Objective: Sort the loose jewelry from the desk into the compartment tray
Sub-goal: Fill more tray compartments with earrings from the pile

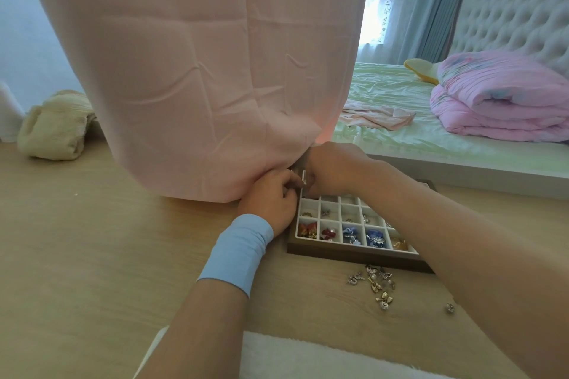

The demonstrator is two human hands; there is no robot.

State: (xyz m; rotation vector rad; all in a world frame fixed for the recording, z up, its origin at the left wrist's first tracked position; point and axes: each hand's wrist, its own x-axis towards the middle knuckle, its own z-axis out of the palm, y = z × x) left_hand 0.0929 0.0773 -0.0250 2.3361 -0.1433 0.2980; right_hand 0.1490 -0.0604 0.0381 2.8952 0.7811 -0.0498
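Note:
A white compartment tray [320, 211] in a dark wooden frame [354, 257] lies on the desk. Its near compartments hold red, blue and gold pieces, and small silver pieces sit further back. Loose jewelry [377, 284] lies in a small heap in front of the tray, with one stray piece [450, 308] to the right. My left hand [271, 198], with a blue wristband, and my right hand [335, 168] meet with curled fingers over the tray's far left corner. Their fingertips are hidden, so I cannot tell what they hold.
A tall object draped in pink cloth [197, 77] stands on the wooden desk [77, 240] right behind the hands. A cream bundle of fabric [54, 129] lies at far left. A bed [431, 120] with a pink quilt is at right. White fluffy fabric [308, 357] lies at the near edge.

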